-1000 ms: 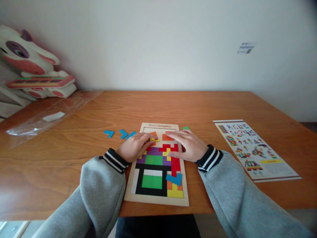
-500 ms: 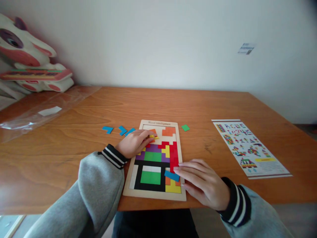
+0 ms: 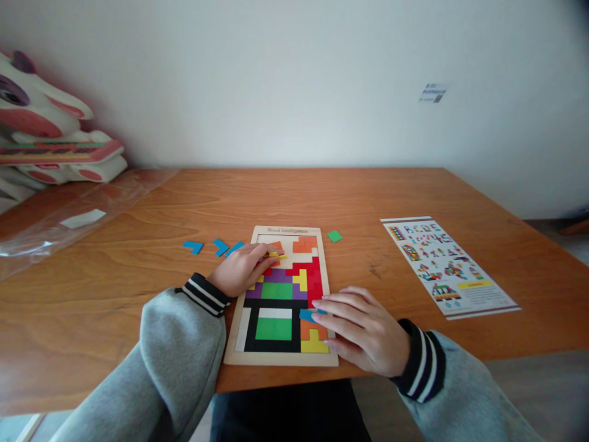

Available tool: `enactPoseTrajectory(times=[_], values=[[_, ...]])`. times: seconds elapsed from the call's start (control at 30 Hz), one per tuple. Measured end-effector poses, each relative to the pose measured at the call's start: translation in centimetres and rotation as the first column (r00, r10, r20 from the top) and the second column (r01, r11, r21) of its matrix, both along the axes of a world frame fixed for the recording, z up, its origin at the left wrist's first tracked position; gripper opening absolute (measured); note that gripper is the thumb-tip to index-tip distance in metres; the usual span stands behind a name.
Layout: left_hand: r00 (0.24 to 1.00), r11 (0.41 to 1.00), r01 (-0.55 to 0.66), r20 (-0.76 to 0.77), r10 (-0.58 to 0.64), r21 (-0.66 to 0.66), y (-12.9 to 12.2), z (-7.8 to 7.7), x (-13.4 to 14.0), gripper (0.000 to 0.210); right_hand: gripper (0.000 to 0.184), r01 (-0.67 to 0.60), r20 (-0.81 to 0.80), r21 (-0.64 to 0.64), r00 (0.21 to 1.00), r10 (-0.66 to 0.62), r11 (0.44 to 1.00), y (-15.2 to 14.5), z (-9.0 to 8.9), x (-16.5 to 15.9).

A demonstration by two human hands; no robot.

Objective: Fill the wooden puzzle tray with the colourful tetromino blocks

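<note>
A wooden puzzle board (image 3: 334, 325) lies in front of me, mostly covered with coloured blocky pieces. My right hand (image 3: 365, 331) reaches over its right edge, the fingertips on a blue puzzle piece (image 3: 307, 315) below the red pieces (image 3: 314, 282). The fingers partly cover the blue piece. At the upper left of the board my left hand (image 3: 242, 269) has its fingers closed at a yellow puzzle piece (image 3: 278, 256), which lies over orange. An orange piece (image 3: 305, 245) sits in the upper right corner. Green pieces (image 3: 273, 328) framed by black fill the lower middle.
Several loose blue pieces (image 3: 194, 247) lie left of the board, and a green square (image 3: 335, 236) lies to its right. A printed pattern sheet (image 3: 442, 258) is farther right. Clear plastic wrap (image 3: 83, 218) and a toy animal with a keyboard (image 3: 59, 147) occupy the left.
My right fingers have shifted the blue piece slightly upward on the board, and it now lies straighter and is more covered. My left hand keeps its place. The whole view has shifted slightly.
</note>
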State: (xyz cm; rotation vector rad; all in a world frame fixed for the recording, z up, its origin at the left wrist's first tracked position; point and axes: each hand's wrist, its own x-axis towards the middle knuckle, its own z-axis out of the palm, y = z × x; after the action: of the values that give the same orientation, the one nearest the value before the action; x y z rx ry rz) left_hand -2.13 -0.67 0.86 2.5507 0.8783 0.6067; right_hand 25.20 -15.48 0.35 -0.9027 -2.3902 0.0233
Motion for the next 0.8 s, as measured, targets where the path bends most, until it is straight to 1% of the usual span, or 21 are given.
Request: enactPoseTrajectory(times=[0.1,0.17,0.47,0.6,0.7,0.8], values=[[1.000,1.000,0.005,0.005,-0.005,-0.005,0.0,0.0,0.0,0.030,0.027,-0.074,0.016,0.041,0.997,0.074,0.996,0.0,0.2,-0.1],[1.000,1.000,0.008,0.014,-0.008,-0.007,0.0,-0.1,-0.1,0.029,0.028,-0.086,0.034,0.045,0.996,0.085,0.995,0.0,0.2,-0.1],[1.000,1.000,0.003,0.009,-0.003,-0.021,-0.1,0.0,0.0,0.030,0.027,-0.034,0.009,0.054,0.999,0.033,0.998,-0.2,-0.6,-0.1],[1.000,1.000,0.008,0.012,-0.007,-0.018,-0.1,0.1,0.1,0.030,0.029,-0.028,-0.013,0.027,1.000,0.028,0.999,-0.3,-0.5,-0.1],[1.000,1.000,0.013,0.013,-0.013,-0.014,-0.1,0.0,0.0,0.030,0.029,0.038,-0.048,-0.021,0.998,-0.039,0.999,0.3,0.1,0.2],[1.000,1.000,0.015,0.005,-0.015,-0.011,0.0,-0.1,-0.1,0.030,0.031,0.149,-0.030,-0.049,0.988,-0.150,0.988,1.9,0.8,0.5]])
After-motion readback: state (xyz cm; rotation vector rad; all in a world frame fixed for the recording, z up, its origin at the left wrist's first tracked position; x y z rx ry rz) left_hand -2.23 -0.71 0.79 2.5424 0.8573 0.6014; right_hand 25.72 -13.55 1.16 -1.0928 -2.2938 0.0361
